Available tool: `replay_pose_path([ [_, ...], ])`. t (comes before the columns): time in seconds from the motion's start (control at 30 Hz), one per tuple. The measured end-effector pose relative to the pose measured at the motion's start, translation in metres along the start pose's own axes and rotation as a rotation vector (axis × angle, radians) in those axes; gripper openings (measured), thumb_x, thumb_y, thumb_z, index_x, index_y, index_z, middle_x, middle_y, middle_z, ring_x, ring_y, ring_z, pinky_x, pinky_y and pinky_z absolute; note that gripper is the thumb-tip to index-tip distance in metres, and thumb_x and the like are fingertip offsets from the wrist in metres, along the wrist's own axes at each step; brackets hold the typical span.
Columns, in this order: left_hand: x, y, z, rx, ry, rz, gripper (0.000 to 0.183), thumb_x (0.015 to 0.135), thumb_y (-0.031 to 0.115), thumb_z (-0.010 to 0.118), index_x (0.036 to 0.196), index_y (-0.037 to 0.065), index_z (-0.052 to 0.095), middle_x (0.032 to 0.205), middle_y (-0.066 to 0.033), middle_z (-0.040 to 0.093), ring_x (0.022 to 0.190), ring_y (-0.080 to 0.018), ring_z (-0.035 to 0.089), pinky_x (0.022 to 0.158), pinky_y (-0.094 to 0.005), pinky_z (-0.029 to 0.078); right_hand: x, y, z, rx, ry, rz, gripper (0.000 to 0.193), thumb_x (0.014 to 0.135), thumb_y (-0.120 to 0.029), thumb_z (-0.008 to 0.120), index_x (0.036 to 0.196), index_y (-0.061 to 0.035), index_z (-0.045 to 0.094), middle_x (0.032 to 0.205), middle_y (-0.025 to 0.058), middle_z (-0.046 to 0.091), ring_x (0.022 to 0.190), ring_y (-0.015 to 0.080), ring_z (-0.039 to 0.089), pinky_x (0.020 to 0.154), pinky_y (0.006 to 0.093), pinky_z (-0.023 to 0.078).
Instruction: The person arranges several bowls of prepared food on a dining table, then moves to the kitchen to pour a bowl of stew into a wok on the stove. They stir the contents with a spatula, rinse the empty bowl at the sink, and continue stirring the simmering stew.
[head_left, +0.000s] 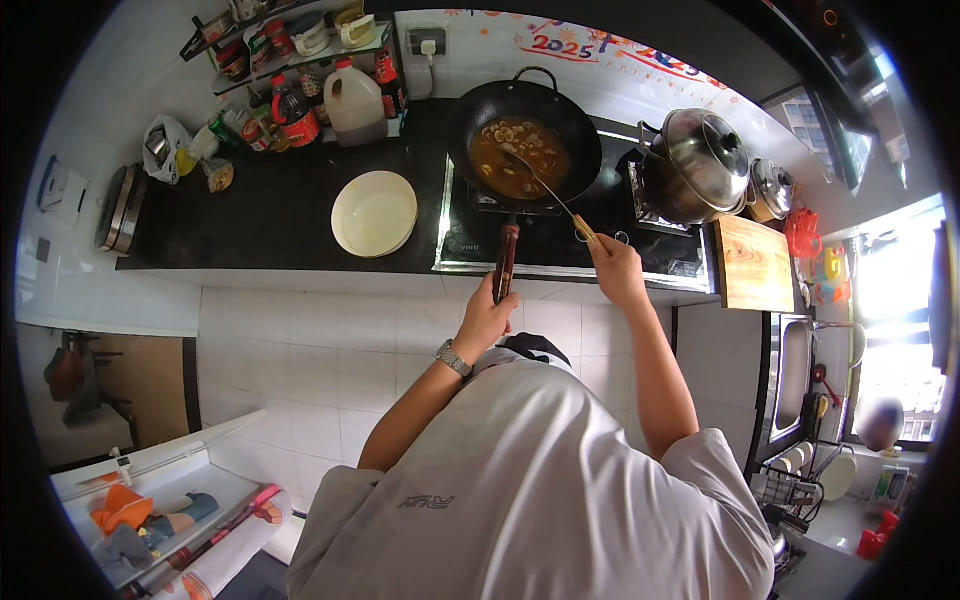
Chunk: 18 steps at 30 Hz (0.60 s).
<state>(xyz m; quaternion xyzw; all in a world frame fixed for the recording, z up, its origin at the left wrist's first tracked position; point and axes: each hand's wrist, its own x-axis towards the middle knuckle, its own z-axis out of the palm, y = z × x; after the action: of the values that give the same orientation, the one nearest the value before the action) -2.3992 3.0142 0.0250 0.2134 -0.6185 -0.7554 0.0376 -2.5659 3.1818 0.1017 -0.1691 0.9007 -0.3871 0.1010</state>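
A black wok [575,130] stands on the stove, holding brown broth with pale pieces [515,160] in it. My left hand [486,322], with a watch at its wrist, is wrapped round the wok's dark red handle [507,255]. In my right hand [617,268] is the wooden handle of a ladle [545,186]; its metal shaft slants down to the left and its head lies in the broth, partly hidden. A white bowl [374,214] rests on the black counter left of the stove and contains nothing I can make out.
A large lidded steel pot [697,165] occupies the right burner, with a smaller pot [770,188] beyond it. Beside them lies a wooden cutting board [756,262], near the sink [793,370]. Bottles and a big plastic jug [354,105] crowd the rack at the back left.
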Motion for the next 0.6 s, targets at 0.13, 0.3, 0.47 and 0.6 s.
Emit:
replay_pose_path([
  [0.13,0.000,0.001,0.001,-0.003,-0.003,-0.016,0.039,0.094,0.014,0.058,0.128,0.001,0.046,0.080,-0.0047,0.058,0.045,-0.0108,0.052,0.041,-0.0255,0.043,-0.002,0.001,0.001,-0.017,-0.016,-0.020,0.027,0.097,-0.023,0.059,0.110,-0.0007,0.068,0.061,0.0110,0.057,0.054,0.0149,0.048,0.054,0.0325,0.043],
  [0.3,0.001,-0.001,0.000,0.006,-0.003,0.007,0.039,0.094,0.013,0.058,0.129,0.000,0.046,0.079,-0.0044,0.058,0.045,-0.0108,0.052,0.041,-0.0256,0.043,-0.008,0.007,-0.001,0.188,-0.142,0.147,0.031,0.097,-0.024,0.061,0.111,0.0016,0.069,0.060,-0.0015,0.050,0.054,0.0060,0.040,0.050,0.0254,0.034],
  [0.47,0.000,0.000,0.000,0.003,0.000,-0.002,0.040,0.094,0.013,0.058,0.130,0.000,0.046,0.079,-0.0041,0.058,0.045,-0.0109,0.051,0.041,-0.0255,0.043,-0.015,-0.004,-0.004,0.307,-0.125,0.176,0.031,0.097,-0.023,0.060,0.111,0.0027,0.069,0.060,-0.0032,0.047,0.055,0.0045,0.039,0.049,0.0239,0.033],
  [0.6,0.000,0.000,0.001,-0.011,-0.004,-0.009,0.041,0.094,0.013,0.058,0.130,0.000,0.046,0.080,-0.0043,0.058,0.045,-0.0108,0.051,0.041,-0.0255,0.043,-0.011,0.004,-0.005,0.115,-0.031,0.046,0.028,0.096,-0.023,0.059,0.107,0.0012,0.069,0.059,0.0046,0.051,0.055,0.0092,0.043,0.052,0.0288,0.039],
])
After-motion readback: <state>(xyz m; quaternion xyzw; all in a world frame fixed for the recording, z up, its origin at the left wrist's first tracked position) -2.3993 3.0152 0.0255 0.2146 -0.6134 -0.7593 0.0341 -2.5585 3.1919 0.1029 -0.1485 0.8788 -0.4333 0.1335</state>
